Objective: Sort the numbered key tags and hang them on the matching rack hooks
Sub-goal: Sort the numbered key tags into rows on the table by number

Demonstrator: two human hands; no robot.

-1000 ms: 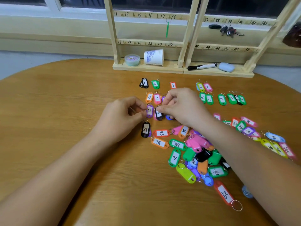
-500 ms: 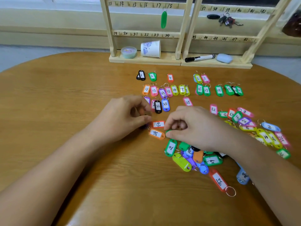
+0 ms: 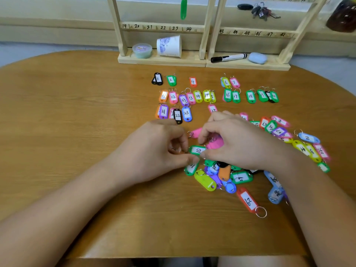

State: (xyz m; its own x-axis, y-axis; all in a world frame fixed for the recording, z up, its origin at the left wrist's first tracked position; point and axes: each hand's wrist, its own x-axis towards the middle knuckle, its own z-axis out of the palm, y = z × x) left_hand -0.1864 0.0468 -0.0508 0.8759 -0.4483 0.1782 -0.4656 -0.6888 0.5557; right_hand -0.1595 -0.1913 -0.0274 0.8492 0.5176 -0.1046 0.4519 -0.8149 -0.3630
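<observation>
Wooden tabletop (image 3: 77, 132) fills my view, hands meeting near centre. Going left to right:

Left hand (image 3: 154, 151): fingers curled in, grip pinched at the left end of the green tag 10 (image 3: 197, 150). Something small sits under the fingertips; can't tell what.

Sorted tags at 12 o'clock from the hands, in rows: black tag 1 (image 3: 158, 79), green tag 2 (image 3: 171, 80), orange tag 4 (image 3: 192, 81) at the far row; then 11 through 15; nearest row ends with black tag 22 (image 3: 177, 116) and blue tag 23 (image 3: 186, 113).

Right hand (image 3: 237, 143): fingers bent down over a pink tag (image 3: 215, 143), thumb touching the right end of tag 10. Can't tell whether that grip is closed on anything.

Unsorted pile (image 3: 221, 176) at 5 o'clock from the hands, tags overlapping; red tag 29 (image 3: 247, 200) lies apart at its near edge, ring toward me. More loose tags trail off at 3 o'clock.

Rack (image 3: 204, 35) stands at the far edge, 12 o'clock; one green tag (image 3: 183, 8) hangs on it. Paper cup (image 3: 169, 46) and black marker (image 3: 228, 57) rest on its base.
</observation>
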